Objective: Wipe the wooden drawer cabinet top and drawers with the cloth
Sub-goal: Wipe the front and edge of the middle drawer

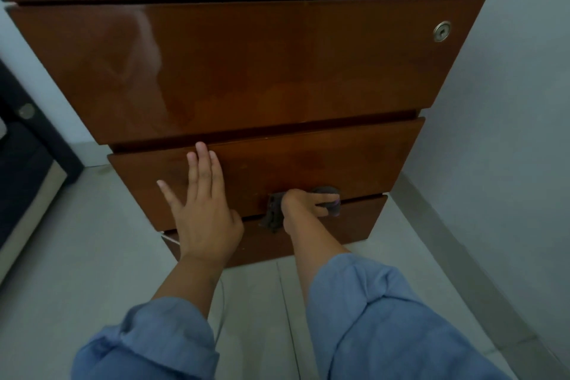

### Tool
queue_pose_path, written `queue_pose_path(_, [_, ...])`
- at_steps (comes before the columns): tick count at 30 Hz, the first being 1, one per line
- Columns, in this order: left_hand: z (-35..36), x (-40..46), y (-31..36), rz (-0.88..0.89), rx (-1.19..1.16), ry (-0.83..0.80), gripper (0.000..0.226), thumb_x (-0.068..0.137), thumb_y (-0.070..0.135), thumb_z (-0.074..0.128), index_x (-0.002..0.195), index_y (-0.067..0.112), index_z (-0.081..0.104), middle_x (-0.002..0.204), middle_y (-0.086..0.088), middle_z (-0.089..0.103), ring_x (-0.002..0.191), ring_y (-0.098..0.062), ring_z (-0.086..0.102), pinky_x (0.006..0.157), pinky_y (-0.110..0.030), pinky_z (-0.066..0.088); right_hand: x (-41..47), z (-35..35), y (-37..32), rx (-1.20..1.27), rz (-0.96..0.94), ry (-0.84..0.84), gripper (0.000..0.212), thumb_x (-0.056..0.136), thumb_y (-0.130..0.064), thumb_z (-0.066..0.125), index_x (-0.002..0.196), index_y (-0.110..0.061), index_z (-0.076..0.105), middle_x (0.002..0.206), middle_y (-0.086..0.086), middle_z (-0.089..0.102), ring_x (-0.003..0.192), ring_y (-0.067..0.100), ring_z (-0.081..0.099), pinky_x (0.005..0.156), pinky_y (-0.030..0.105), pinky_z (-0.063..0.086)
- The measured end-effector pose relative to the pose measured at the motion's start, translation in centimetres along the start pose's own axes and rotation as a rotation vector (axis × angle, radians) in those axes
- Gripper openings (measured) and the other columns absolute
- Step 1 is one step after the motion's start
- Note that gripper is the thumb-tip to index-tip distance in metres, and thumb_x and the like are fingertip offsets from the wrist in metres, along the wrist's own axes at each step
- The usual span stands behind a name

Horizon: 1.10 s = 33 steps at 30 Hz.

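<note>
Drawers of the glossy reddish-brown wooden cabinet fill the view from above: a tall top front with a round silver lock, a middle front, and a low bottom front just above the pale tiled floor. The left hand lies flat on the middle drawer, fingers straight and spread, bracing it. The right hand grips the small dark cloth, bunched under curled fingers and pressed at the seam between middle and bottom drawers — a frayed corner hangs loose on the near side.

The risk, as I judge it, is in that seam: a dangling corner could snag in the gap, or a hard push could slide a drawer inward and pinch fingertips. With so little cloth exposed, knuckles may rub the lacquer instead of fabric, leaving smears. The bottom front sits low and in shadow, so patches could easily be missed.
</note>
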<state>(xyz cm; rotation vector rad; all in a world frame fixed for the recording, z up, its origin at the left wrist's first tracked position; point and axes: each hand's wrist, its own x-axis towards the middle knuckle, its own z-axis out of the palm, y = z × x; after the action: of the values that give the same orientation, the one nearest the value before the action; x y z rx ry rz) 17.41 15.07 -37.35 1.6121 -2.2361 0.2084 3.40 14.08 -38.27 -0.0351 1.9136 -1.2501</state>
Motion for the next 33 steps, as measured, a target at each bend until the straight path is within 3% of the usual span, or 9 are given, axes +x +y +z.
queue_pose_path(1, [-0.1, 0.0, -0.2, 0.009, 0.004, -0.005, 0.101, 0.071, 0.016, 0.062, 0.151, 0.008, 0.0, 0.159, -0.006, -0.013, 0.147, -0.021, -0.009, 0.109, -0.065, -0.003, -0.2, -0.3, 0.1, -0.002, -0.011, -0.013, 0.062, 0.102, -0.021, 0.032, 0.151, -0.014, -0.004, 0.16, 0.009, 0.003, 0.144, 0.028, 0.016, 0.115, 0.034, 0.017])
queue_pose_path(3, [-0.3, -0.2, -0.6, 0.024, 0.0, -0.015, 0.1, 0.073, 0.017, 0.061, 0.152, 0.009, 0.0, 0.159, -0.005, -0.014, 0.147, -0.019, -0.01, 0.11, -0.064, -0.004, -0.5, -0.4, -0.8, 0.034, 0.061, 0.12, 0.052, 0.104, -0.029, 0.027, 0.151, -0.013, 0.012, 0.157, 0.008, 0.018, 0.14, 0.026, 0.025, 0.11, 0.033, 0.022])
queue_pose_path(7, [-0.4, -1.1, -1.6, -0.011, 0.003, -0.043, 0.099, 0.074, 0.015, 0.062, 0.152, 0.008, 0.001, 0.159, -0.006, -0.012, 0.147, -0.02, -0.006, 0.111, -0.063, -0.004, -4.5, 1.7, -2.2, 0.002, -0.128, 0.126, 0.067, 0.102, -0.015, 0.03, 0.149, -0.013, -0.018, 0.155, 0.015, 0.005, 0.127, 0.033, 0.04, 0.096, 0.035, 0.038])
queue_pose_path(10, [-0.5, -1.6, -2.8, -0.041, -0.007, -0.066, 0.097, 0.074, 0.012, 0.061, 0.152, 0.008, 0.002, 0.159, -0.006, -0.012, 0.147, -0.019, -0.007, 0.112, -0.064, -0.002, -6.9, 3.5, -1.7, -0.143, -0.335, 0.137, 0.085, 0.096, -0.01, 0.041, 0.145, -0.011, -0.028, 0.144, 0.017, 0.014, 0.095, 0.03, 0.054, 0.073, 0.032, 0.045])
queue_pose_path(14, [-0.3, -2.0, -4.0, -0.071, -0.039, -0.103, 0.095, 0.077, 0.011, 0.056, 0.152, 0.01, -0.003, 0.156, -0.003, -0.021, 0.143, -0.013, -0.018, 0.113, -0.059, -0.005, -6.0, 4.7, -0.5, -0.211, -0.442, 0.195, 0.087, 0.092, -0.003, 0.041, 0.145, -0.016, -0.027, 0.141, 0.014, 0.014, 0.101, 0.032, 0.053, 0.083, 0.036, 0.05])
queue_pose_path(20, [1.0, -2.5, -5.0, -0.082, -0.049, -0.116, 0.097, 0.079, 0.012, 0.058, 0.151, 0.011, -0.006, 0.157, -0.004, -0.023, 0.144, -0.016, -0.016, 0.113, -0.058, -0.005, -3.9, 5.1, 1.2, -0.18, -0.251, 0.137, 0.09, 0.093, -0.002, 0.04, 0.142, -0.021, -0.033, 0.148, 0.013, 0.003, 0.099, 0.034, 0.056, 0.089, 0.038, 0.048])
queue_pose_path(28, [0.0, -2.5, -5.0, -0.074, -0.059, -0.148, 0.093, 0.084, 0.018, 0.053, 0.15, 0.013, -0.012, 0.157, -0.004, -0.025, 0.145, -0.016, -0.019, 0.113, -0.055, -0.008, -3.2, 4.0, 2.5, -0.252, -0.211, 0.092, 0.093, 0.092, -0.003, 0.047, 0.146, -0.022, -0.027, 0.154, 0.015, 0.001, 0.12, 0.036, 0.044, 0.096, 0.039, 0.041])
queue_pose_path(30, [-0.6, -2.6, -5.1, -0.077, -0.061, -0.154, 0.091, 0.086, 0.02, 0.052, 0.15, 0.014, -0.013, 0.156, -0.004, -0.025, 0.145, -0.016, -0.018, 0.113, -0.054, -0.009, -3.8, 2.9, 3.4, -0.338, -0.492, 0.152, 0.097, 0.087, -0.001, 0.054, 0.148, -0.023, -0.018, 0.148, 0.016, 0.014, 0.113, 0.039, 0.047, 0.09, 0.041, 0.044])
queue_pose_path(33, [-1.0, -2.8, -5.6, -0.139, -0.089, -0.128, 0.091, 0.087, 0.022, 0.052, 0.15, 0.014, -0.014, 0.157, -0.005, -0.024, 0.146, -0.019, -0.016, 0.113, -0.053, -0.009, -3.8, 1.6, 4.1, -0.644, -1.185, 0.3, 0.096, 0.078, 0.004, 0.058, 0.148, -0.029, 0.002, 0.137, 0.017, 0.033, 0.102, 0.037, 0.049, 0.078, 0.044, 0.048])
